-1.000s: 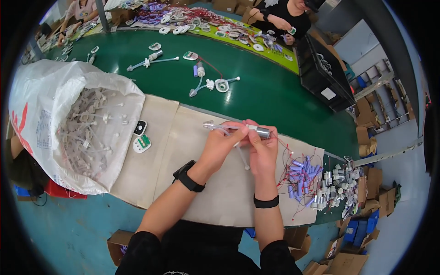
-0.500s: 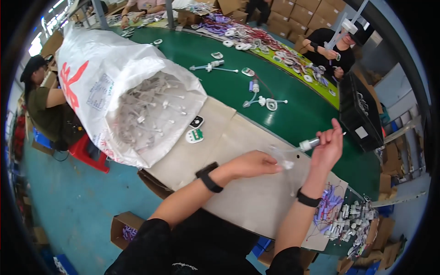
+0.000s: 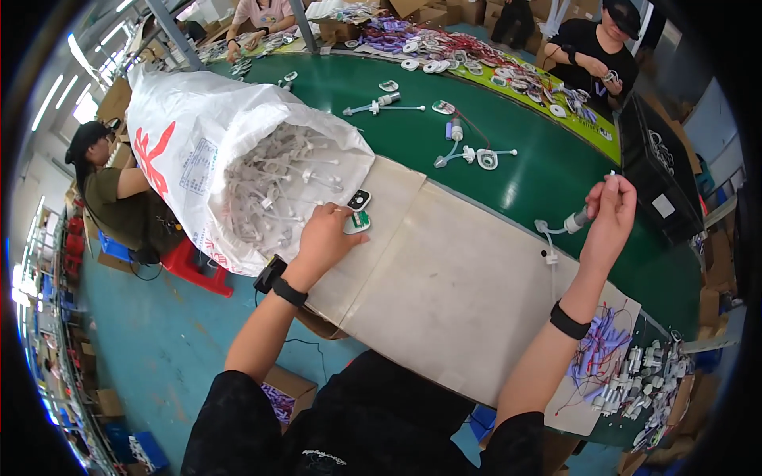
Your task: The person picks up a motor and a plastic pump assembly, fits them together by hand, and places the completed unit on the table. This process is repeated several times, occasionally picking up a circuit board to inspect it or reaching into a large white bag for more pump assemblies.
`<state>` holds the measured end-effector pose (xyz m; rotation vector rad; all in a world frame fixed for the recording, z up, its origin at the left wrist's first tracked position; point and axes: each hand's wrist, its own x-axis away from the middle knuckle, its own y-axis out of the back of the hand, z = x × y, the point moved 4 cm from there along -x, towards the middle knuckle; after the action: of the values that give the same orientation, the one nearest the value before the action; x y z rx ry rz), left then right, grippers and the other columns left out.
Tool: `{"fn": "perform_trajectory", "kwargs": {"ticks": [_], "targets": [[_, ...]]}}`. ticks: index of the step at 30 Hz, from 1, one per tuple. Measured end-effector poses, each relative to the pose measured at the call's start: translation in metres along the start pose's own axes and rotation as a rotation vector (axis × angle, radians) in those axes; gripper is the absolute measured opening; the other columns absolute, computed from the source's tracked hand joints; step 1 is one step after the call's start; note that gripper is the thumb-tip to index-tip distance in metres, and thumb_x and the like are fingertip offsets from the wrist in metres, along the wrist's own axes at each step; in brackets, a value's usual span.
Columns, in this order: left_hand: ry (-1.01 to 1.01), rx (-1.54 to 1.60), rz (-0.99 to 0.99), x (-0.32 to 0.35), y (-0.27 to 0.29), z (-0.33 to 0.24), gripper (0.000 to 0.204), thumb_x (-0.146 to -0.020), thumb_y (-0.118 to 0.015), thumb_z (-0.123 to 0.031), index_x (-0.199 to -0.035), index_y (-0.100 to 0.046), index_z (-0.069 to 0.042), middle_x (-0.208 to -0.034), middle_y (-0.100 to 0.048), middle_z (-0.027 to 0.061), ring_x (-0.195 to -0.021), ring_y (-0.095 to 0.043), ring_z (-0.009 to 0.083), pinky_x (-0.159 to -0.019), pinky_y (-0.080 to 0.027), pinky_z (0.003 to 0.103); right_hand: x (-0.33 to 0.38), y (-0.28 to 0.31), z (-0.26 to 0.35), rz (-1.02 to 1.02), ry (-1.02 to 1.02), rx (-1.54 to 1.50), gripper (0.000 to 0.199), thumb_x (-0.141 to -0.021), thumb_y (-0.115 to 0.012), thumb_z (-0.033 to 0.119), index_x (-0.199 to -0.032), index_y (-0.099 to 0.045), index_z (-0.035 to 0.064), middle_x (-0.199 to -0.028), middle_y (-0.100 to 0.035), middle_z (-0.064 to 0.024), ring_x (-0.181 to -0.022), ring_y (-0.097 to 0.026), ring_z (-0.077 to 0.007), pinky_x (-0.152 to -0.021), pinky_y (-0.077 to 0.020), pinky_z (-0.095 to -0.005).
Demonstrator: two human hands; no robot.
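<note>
Head view puts my left hand point(image 3: 325, 234) at the mouth of the big white sack point(image 3: 198, 151), fingers curled down at its lower rim among the pale plastic parts point(image 3: 278, 186) inside; whether anything is pinched there I cannot tell. Just beside it, a small black-and-white device point(image 3: 358, 211) lies on the cardboard sheet point(image 3: 444, 293). My right hand point(image 3: 609, 214) is raised near the far right edge of that sheet, clenched around a thin white tube assembly point(image 3: 567, 224) whose line dangles down to the cardboard. Between my hands the cardboard is bare and wide. Beyond its far edge runs the green table point(image 3: 508, 190), with a few loose assemblies. Near my right elbow, a pile of purple-wired parts point(image 3: 603, 361) crowds the corner.
</note>
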<state>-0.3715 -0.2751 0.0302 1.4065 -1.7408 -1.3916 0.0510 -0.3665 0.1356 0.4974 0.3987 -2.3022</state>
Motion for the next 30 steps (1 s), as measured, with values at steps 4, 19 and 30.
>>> {"fn": "perform_trajectory", "kwargs": {"ticks": [4,19,30], "targets": [[0.109,0.07,0.111,-0.005,-0.006,0.0,0.046,-0.067,-0.085,-0.023,-0.105,-0.07,-0.001,-0.104,-0.066,0.018,-0.104,-0.06,0.0339,-0.091,-0.05,0.039,-0.003,0.004,-0.015,0.037,-0.07,-0.051,0.02,-0.101,-0.059,0.019,-0.109,-0.063,0.0012,-0.089,-0.067,-0.0036,-0.068,-0.052,-0.006,-0.064,-0.042,-0.0189],[0.16,1.75,0.559,-0.113,-0.054,-0.211,0.05,-0.092,-0.059,0.005,-0.14,-0.044,-0.002,-0.121,-0.061,0.0135,-0.109,-0.065,0.0259,-0.093,-0.057,0.036,-0.021,0.058,-0.019,-0.148,0.01,0.081,0.018,-0.096,-0.065,0.012,-0.109,-0.068,0.0007,-0.093,-0.067,-0.0029,-0.079,-0.059,-0.0085,-0.071,-0.0448,-0.0206],[0.189,1.712,0.51,-0.135,-0.103,-0.248,0.057,-0.089,-0.066,0.004,-0.14,-0.041,-0.002,-0.116,-0.058,0.0096,-0.103,-0.065,0.0193,-0.087,-0.061,0.033,-0.013,0.02,-0.065,0.079,-0.326,0.152,0.013,-0.089,-0.071,0.007,-0.101,-0.071,0.0005,-0.088,-0.07,-0.0027,-0.074,-0.06,-0.0073,-0.067,-0.046,-0.0204]]}}
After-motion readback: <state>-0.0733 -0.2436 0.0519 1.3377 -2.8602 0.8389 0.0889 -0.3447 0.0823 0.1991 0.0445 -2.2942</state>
